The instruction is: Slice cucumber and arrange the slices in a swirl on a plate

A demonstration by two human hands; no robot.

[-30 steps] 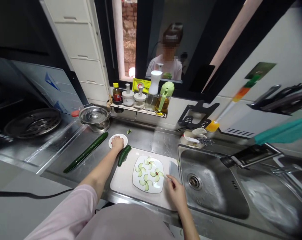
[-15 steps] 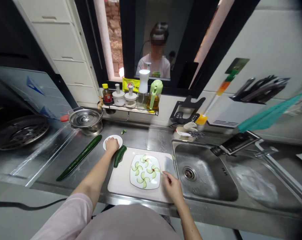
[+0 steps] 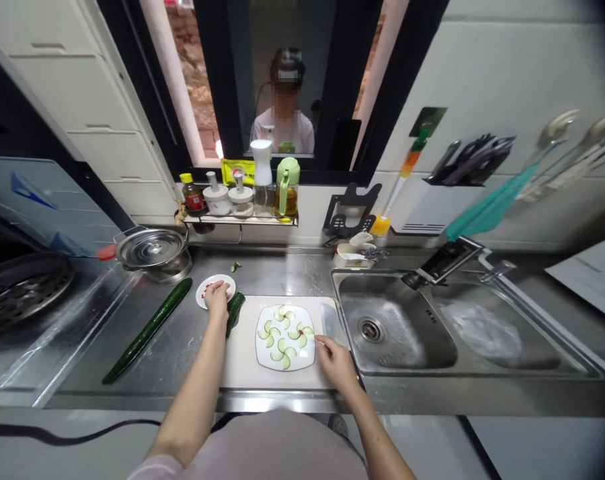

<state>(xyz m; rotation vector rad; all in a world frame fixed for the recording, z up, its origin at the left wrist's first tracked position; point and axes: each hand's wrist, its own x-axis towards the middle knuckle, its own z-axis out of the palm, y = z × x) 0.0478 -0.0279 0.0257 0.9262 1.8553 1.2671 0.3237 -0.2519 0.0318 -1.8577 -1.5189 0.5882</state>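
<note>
My left hand [image 3: 216, 297] is over a small white dish [image 3: 202, 283] holding small red bits, its fingertips pinched together; whatever is between them is too small to make out. My right hand [image 3: 335, 360] is at the right rim of a square white plate [image 3: 265, 355], fingers curled in, thumb and forefinger close together; I cannot make out anything between them. On the plate, thin cucumber slices [image 3: 285, 353] form several pinwheels, some with a red centre. The plate lies on a pale cutting board [image 3: 239, 373]. A cut cucumber piece [image 3: 235, 308] rests at the board's left edge, partly behind my left wrist.
A whole cucumber [image 3: 149, 330] lies on the steel counter at left, near a lidded pot [image 3: 155, 253]. A knife [image 3: 331, 319] is on the board's right side, partly hidden by my right hand. The sink [image 3: 397, 333] adjoins at right. A condiment shelf [image 3: 247, 219] hangs behind.
My left hand has lifted slightly and drawn back over the dish, showing its red bits. My right hand has come closer to the plate's rim. The camera view has shifted.
</note>
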